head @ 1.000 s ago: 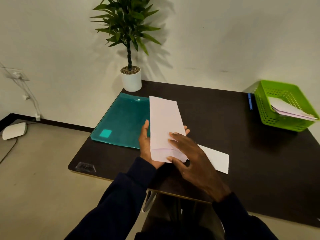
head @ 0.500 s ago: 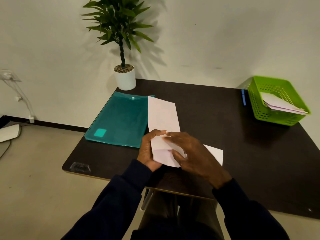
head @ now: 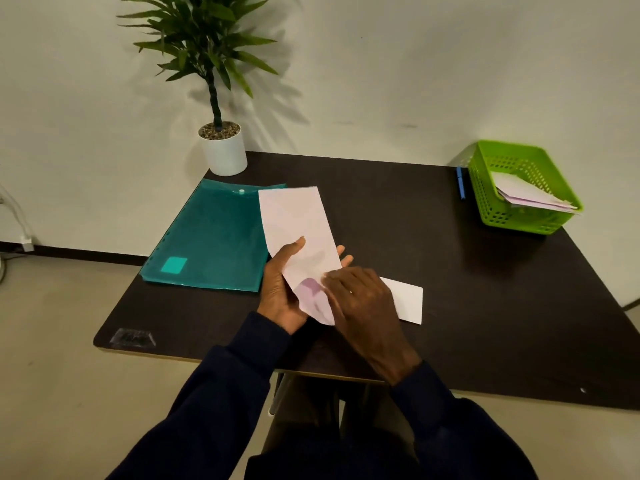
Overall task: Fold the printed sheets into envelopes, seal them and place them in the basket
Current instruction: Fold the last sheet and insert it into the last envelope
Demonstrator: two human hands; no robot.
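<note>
Right hand [head: 360, 299]: fingers flat on the near end of the sheet [head: 300, 233], pressing, not pinching; it should run along the crease firmly so the fold sets square.
Left hand [head: 282, 289]: clamped on the sheet, thumb on top and fingers beneath; best kept steady so the edges stay aligned.
Sheet: long folded strip, lifted over the table [head: 450, 271], its far end over the edge of the folder [head: 211, 237].
Envelope [head: 407, 303]: white, flat on the table just right of the hands, partly hidden; likely the next thing needed.
Basket [head: 485, 181]: far right corner, well apart, already holding paper.
Pen [head: 460, 183]: blue, just left of the basket.
</note>
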